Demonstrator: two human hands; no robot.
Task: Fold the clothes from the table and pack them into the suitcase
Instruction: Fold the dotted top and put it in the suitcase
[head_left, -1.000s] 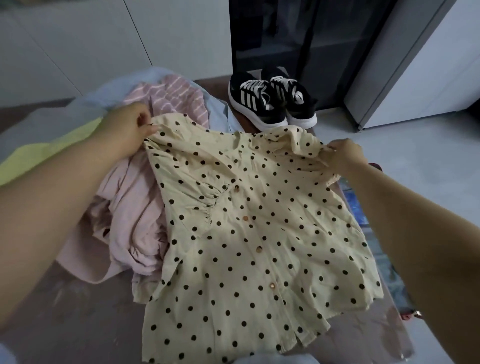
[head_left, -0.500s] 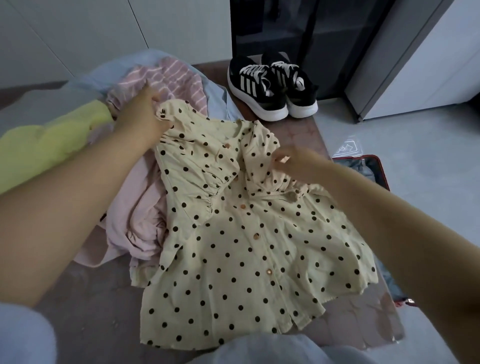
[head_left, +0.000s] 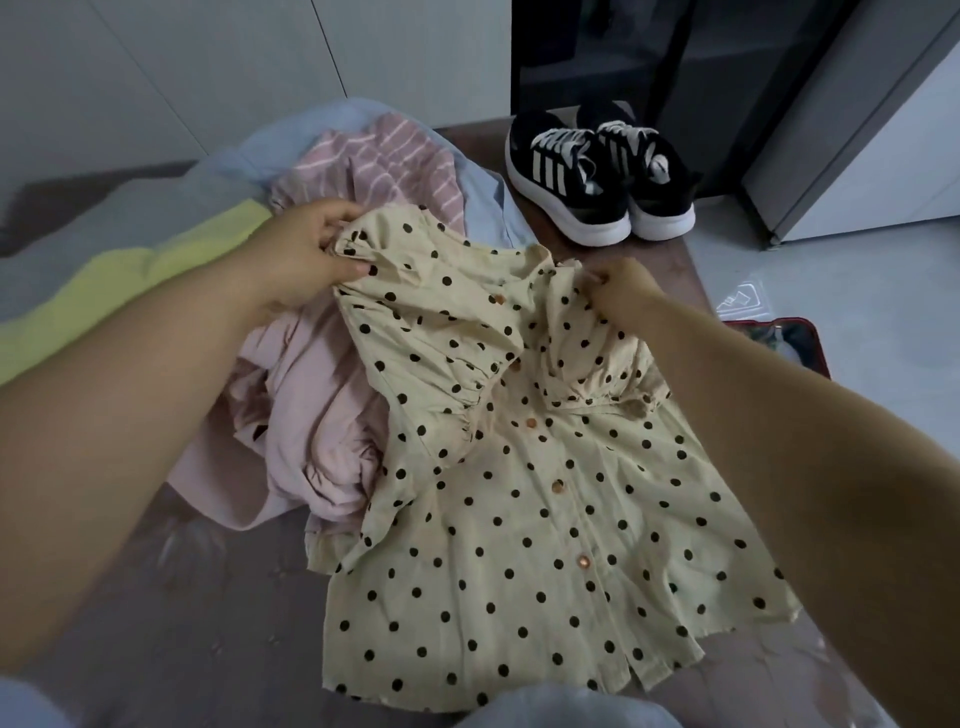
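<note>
Left of your left hand (head_left: 311, 254) lies a yellow garment (head_left: 130, 280). That hand grips the puffed sleeve of the polka-dot blouse (head_left: 519, 519), which lies spread on the table (head_left: 197, 623) below both hands, partly over a pink garment (head_left: 311, 415). Your right hand (head_left: 621, 291) pinches the blouse near its collar. Beyond it stand black sneakers (head_left: 597, 171); to its right shows the suitcase (head_left: 769, 322).

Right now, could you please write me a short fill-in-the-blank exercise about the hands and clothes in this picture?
The left hand and the right hand both pinch a cream blouse printed with black ____.
Beyond the blouse stand ____ black sneakers.
The crumpled garment left of the blouse is plain ____.
Missing words: dots; two; pink.
</note>
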